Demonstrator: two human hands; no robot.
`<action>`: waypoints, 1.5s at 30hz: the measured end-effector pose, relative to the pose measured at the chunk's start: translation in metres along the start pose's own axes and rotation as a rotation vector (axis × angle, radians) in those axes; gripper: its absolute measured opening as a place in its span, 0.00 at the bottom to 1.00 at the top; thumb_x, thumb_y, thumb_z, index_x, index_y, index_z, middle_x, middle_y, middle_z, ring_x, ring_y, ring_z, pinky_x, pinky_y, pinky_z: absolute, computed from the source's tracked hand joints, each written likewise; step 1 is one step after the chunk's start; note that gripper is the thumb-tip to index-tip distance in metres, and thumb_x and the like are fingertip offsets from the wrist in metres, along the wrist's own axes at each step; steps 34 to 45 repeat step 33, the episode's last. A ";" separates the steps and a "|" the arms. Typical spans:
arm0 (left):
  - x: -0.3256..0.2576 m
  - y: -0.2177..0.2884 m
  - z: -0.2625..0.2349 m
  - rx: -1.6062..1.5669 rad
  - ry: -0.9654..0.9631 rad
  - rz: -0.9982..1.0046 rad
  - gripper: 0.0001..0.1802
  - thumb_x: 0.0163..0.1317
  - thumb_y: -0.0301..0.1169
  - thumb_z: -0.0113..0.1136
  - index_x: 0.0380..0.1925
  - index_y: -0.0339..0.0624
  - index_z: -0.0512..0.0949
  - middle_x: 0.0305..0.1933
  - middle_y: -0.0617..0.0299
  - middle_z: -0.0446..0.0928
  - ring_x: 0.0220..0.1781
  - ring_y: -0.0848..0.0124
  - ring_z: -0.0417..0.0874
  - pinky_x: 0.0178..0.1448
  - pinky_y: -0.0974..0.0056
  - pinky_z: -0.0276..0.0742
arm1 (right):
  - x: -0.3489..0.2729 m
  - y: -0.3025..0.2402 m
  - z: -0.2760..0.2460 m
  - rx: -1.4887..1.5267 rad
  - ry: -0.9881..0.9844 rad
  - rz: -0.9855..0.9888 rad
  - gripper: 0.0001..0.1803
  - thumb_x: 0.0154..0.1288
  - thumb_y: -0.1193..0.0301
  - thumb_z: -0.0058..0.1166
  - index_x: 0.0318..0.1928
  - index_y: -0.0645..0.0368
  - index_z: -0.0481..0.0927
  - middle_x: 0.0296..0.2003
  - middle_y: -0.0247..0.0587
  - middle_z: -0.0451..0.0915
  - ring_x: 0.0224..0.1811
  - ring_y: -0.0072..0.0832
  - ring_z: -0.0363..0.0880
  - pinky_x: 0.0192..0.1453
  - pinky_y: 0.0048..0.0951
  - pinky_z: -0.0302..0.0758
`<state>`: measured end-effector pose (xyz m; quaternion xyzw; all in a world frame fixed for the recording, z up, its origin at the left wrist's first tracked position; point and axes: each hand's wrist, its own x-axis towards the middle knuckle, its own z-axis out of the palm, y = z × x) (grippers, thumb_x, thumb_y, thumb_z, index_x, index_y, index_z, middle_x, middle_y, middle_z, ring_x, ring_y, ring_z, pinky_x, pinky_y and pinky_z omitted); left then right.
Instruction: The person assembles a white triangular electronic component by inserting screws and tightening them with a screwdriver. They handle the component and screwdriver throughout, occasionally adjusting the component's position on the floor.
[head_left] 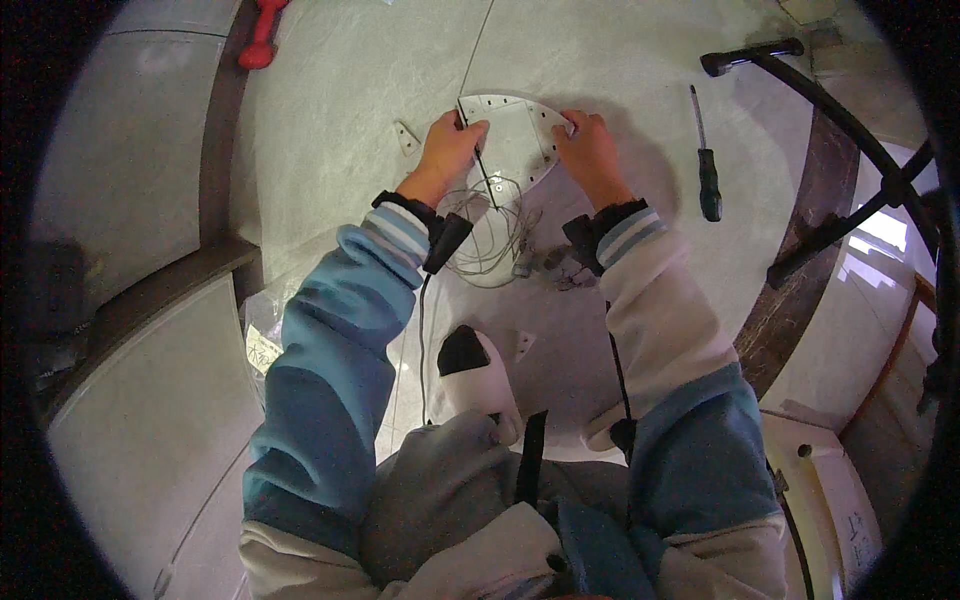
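Over the pale tiled floor, a white half-round panel (515, 135) with small dark holes along its rim is held between my two hands. Its straight left side has a dark edge. My left hand (447, 150) grips that side, fingers curled around it with the thumb on top. On the curved right side, my right hand (592, 157) pinches the rim, its fingertips partly hidden behind the panel. A loose coil of grey cable (487, 262) lies near the panel's lower end, close to my left wrist. Beside it sits a small dark tangled bundle (567, 270).
A screwdriver (708, 185) with a dark handle lies to the right. Small white triangular plates (406, 139) rest on the floor. A red dumbbell (258, 50) is at the far left, and a black tubular frame (835, 112) stands at the right. A clear bag (265, 312) lies left.
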<state>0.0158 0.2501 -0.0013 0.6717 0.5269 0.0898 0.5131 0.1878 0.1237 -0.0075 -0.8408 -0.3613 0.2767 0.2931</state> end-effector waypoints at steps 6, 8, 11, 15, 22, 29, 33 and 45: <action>-0.004 0.010 -0.010 -0.221 -0.129 -0.092 0.22 0.56 0.36 0.65 0.43 0.30 0.70 0.38 0.51 0.80 0.35 0.66 0.81 0.38 0.65 0.77 | -0.006 -0.008 0.001 -0.021 0.009 0.032 0.20 0.59 0.66 0.49 0.50 0.62 0.77 0.44 0.56 0.76 0.47 0.53 0.74 0.51 0.48 0.74; -0.008 0.017 -0.013 -0.215 -0.186 -0.024 0.23 0.58 0.34 0.65 0.46 0.30 0.67 0.40 0.49 0.79 0.37 0.66 0.81 0.38 0.65 0.78 | -0.011 -0.010 0.001 0.013 0.087 0.002 0.18 0.59 0.66 0.49 0.47 0.62 0.78 0.40 0.56 0.78 0.46 0.52 0.75 0.49 0.46 0.74; -0.024 0.023 -0.012 -0.134 -0.202 0.206 0.21 0.61 0.31 0.62 0.49 0.34 0.65 0.45 0.52 0.77 0.46 0.69 0.80 0.46 0.64 0.78 | -0.017 -0.012 -0.011 0.122 0.046 0.053 0.15 0.59 0.66 0.51 0.42 0.63 0.80 0.34 0.55 0.80 0.42 0.50 0.77 0.45 0.43 0.75; -0.070 0.026 0.008 -0.049 0.063 0.403 0.23 0.58 0.31 0.64 0.47 0.32 0.65 0.39 0.45 0.80 0.40 0.59 0.84 0.40 0.62 0.79 | -0.046 -0.018 -0.021 0.295 0.396 -0.049 0.13 0.60 0.66 0.55 0.37 0.65 0.80 0.35 0.54 0.81 0.35 0.42 0.80 0.37 0.39 0.76; -0.105 0.032 0.022 0.141 0.122 0.638 0.22 0.60 0.33 0.62 0.48 0.36 0.65 0.41 0.46 0.79 0.38 0.52 0.84 0.38 0.58 0.79 | -0.083 -0.055 -0.042 1.039 -0.038 0.469 0.18 0.65 0.62 0.54 0.46 0.65 0.76 0.37 0.39 0.77 0.39 0.27 0.79 0.43 0.30 0.81; -0.111 0.034 0.029 0.238 0.083 0.809 0.23 0.59 0.30 0.62 0.50 0.38 0.64 0.46 0.48 0.78 0.37 0.52 0.83 0.36 0.57 0.78 | -0.085 -0.040 -0.058 1.261 -0.393 0.409 0.17 0.65 0.62 0.54 0.45 0.64 0.74 0.38 0.39 0.74 0.43 0.30 0.79 0.45 0.31 0.81; -0.111 0.035 0.027 0.308 0.050 0.803 0.26 0.59 0.30 0.62 0.54 0.37 0.62 0.48 0.49 0.78 0.39 0.52 0.83 0.36 0.56 0.79 | -0.074 -0.013 -0.051 0.750 -0.437 -0.159 0.17 0.62 0.61 0.59 0.45 0.56 0.74 0.41 0.42 0.77 0.40 0.34 0.81 0.43 0.32 0.81; -0.111 0.035 0.027 0.308 0.050 0.803 0.26 0.59 0.30 0.62 0.54 0.37 0.62 0.48 0.49 0.78 0.39 0.52 0.83 0.36 0.56 0.79 | -0.074 -0.013 -0.051 0.750 -0.437 -0.159 0.17 0.62 0.61 0.59 0.45 0.56 0.74 0.41 0.42 0.77 0.40 0.34 0.81 0.43 0.32 0.81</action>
